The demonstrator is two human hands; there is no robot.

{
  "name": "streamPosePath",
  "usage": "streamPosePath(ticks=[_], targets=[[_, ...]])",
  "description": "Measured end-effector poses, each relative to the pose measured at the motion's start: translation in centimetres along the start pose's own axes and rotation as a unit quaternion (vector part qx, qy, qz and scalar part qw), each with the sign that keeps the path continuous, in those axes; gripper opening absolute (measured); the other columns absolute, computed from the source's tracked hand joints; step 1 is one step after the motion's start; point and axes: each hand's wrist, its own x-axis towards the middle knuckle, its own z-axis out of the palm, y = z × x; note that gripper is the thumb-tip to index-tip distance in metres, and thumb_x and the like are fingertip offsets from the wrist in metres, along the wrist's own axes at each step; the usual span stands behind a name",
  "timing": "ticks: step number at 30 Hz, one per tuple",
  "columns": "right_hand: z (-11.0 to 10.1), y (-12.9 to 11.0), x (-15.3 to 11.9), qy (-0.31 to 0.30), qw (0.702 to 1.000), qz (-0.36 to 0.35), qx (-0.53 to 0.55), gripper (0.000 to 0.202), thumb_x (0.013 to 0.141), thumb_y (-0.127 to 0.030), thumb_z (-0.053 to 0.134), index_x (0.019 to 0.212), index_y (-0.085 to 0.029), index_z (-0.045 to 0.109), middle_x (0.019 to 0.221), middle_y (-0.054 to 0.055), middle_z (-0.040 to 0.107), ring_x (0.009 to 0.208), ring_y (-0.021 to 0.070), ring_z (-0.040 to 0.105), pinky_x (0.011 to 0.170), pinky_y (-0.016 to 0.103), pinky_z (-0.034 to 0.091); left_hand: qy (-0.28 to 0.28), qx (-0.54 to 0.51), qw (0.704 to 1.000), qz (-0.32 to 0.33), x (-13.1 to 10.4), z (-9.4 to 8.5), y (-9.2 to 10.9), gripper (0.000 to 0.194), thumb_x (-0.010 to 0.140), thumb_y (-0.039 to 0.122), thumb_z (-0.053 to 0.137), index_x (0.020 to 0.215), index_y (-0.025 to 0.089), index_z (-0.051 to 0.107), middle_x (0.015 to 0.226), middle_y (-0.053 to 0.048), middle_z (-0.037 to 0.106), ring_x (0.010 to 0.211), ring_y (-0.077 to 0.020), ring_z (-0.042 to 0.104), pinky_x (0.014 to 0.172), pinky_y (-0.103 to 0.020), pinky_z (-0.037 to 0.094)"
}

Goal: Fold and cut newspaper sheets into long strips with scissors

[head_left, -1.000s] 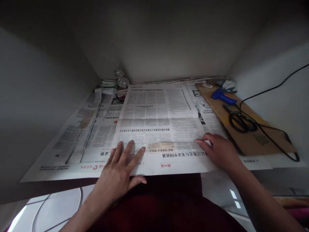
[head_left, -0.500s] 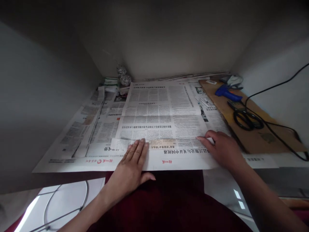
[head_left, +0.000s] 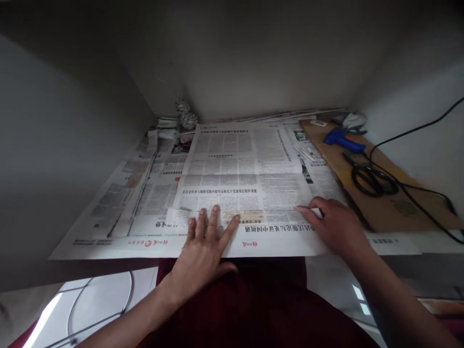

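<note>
A newspaper sheet (head_left: 235,164) lies in front of me, its near edge folded over into a narrow strip (head_left: 253,216) with a yellowish patch. My left hand (head_left: 203,246) rests flat on the left part of this strip, fingers spread and thumb out past the table edge. At the strip's right end, my right hand (head_left: 333,224) is closed, thumb and forefinger pinching the fold. A small white bit of paper shows between those fingers. Other newspaper pages (head_left: 282,246) are spread underneath.
On the right, a cardboard piece (head_left: 416,203) carries a blue glue gun (head_left: 344,140), black scissors (head_left: 373,180) and a black cord (head_left: 420,108). Thin white rolls (head_left: 305,153) lie beside it. Newspaper strips (head_left: 136,188) are at left; a silvery-white bumpy object (head_left: 186,115) stands behind.
My left hand has spread its fingers, the forefinger shifting right along the folded strip. My right hand keeps its pinch in nearly the same place.
</note>
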Motion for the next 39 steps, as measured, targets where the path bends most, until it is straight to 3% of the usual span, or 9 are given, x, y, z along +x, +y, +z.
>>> streamPosePath(ticks=[6,15,24,27,29,31,33,35,39], targets=[[0.0,-0.3,-0.4,0.042,0.999,0.014,0.008,0.040,0.096,-0.059,0.051,0.083,-0.023,0.062,0.072,0.006,0.060,0.069,0.0248,0.058,0.066,0.034,0.039,0.004,0.016,1.000,-0.001,0.4,-0.1,0.3,0.144,0.062,0.062,0.087,0.160,0.028,-0.013,0.161,-0.036,0.025,0.138,-0.0635,0.033,0.104,-0.071,0.045],[-0.7,-0.7,-1.0,0.063,0.998,0.007,-0.013,0.023,0.097,-0.034,0.046,0.101,-0.021,0.064,0.066,0.004,0.062,0.068,0.0235,0.058,0.065,0.033,0.038,0.060,-0.016,0.998,0.011,0.5,0.8,0.4,0.137,0.064,0.038,0.093,0.163,0.034,-0.002,0.166,-0.030,0.007,0.135,-0.0679,0.034,0.097,-0.079,0.046],[-1.7,1.0,-1.6,0.036,0.996,0.075,-0.034,0.030,0.098,-0.031,0.043,0.112,-0.018,0.067,0.083,0.010,0.074,0.076,0.0277,0.068,0.065,0.035,0.044,0.082,-0.013,0.997,-0.004,0.5,1.5,0.7,0.142,0.062,0.030,0.093,0.162,0.037,-0.007,0.167,-0.029,0.005,0.137,-0.0659,0.032,0.097,-0.078,0.047],[-3.0,1.0,-2.4,0.112,0.990,0.085,-0.014,0.033,0.100,-0.031,0.043,0.117,-0.017,0.067,0.099,0.014,0.076,0.086,0.0307,0.070,0.073,0.039,0.050,0.080,-0.015,0.997,-0.002,0.5,1.6,0.8,0.139,0.064,0.029,0.092,0.162,0.036,-0.006,0.167,-0.029,0.004,0.138,-0.0663,0.030,0.097,-0.079,0.046],[-3.8,-0.4,-3.1,0.202,0.978,0.050,-0.009,0.034,0.100,-0.030,0.044,0.120,-0.015,0.067,0.113,0.017,0.074,0.103,0.0330,0.068,0.087,0.044,0.051,0.082,-0.017,0.996,-0.001,0.5,1.5,0.7,0.138,0.064,0.028,0.092,0.163,0.036,-0.005,0.167,-0.030,0.006,0.137,-0.0666,0.031,0.097,-0.079,0.046],[-3.8,-2.9,-3.9,0.225,0.974,-0.030,0.015,0.035,0.101,-0.027,0.044,0.126,-0.016,0.066,0.120,0.015,0.073,0.113,0.0310,0.065,0.099,0.046,0.048,0.086,-0.015,0.996,0.009,0.5,1.4,0.6,0.135,0.066,0.028,0.091,0.163,0.034,-0.003,0.165,-0.033,0.009,0.136,-0.0675,0.032,0.095,-0.078,0.047],[-2.9,-6.2,-4.5,0.105,0.979,-0.165,0.053,0.041,0.103,-0.026,0.043,0.139,-0.018,0.060,0.132,0.012,0.069,0.126,0.0274,0.060,0.108,0.045,0.045,0.088,-0.013,0.996,0.016,0.5,1.4,0.4,0.131,0.069,0.028,0.089,0.163,0.034,-0.001,0.164,-0.034,0.011,0.135,-0.0672,0.033,0.093,-0.078,0.047],[-1.3,-9.4,-4.7,-0.006,0.956,-0.289,0.053,0.052,0.104,-0.036,0.046,0.152,-0.016,0.046,0.151,0.011,0.056,0.145,0.0270,0.043,0.118,0.045,0.037,0.090,-0.015,0.996,0.019,0.4,1.6,0.3,0.121,0.074,0.024,0.083,0.164,0.034,0.001,0.165,-0.032,0.013,0.136,-0.0649,0.035,0.093,-0.078,0.047],[1.8,-13.3,-4.5,-0.043,0.926,-0.376,0.007,0.083,0.100,-0.060,0.049,0.157,-0.001,0.034,0.164,0.022,0.031,0.154,0.0337,0.023,0.127,0.045,0.024,0.103,0.002,0.995,0.005,0.1,2.3,0.4,0.095,0.082,0.007,0.065,0.163,0.025,0.019,0.163,-0.033,0.019,0.139,-0.0609,0.034,0.096,-0.075,0.047]])
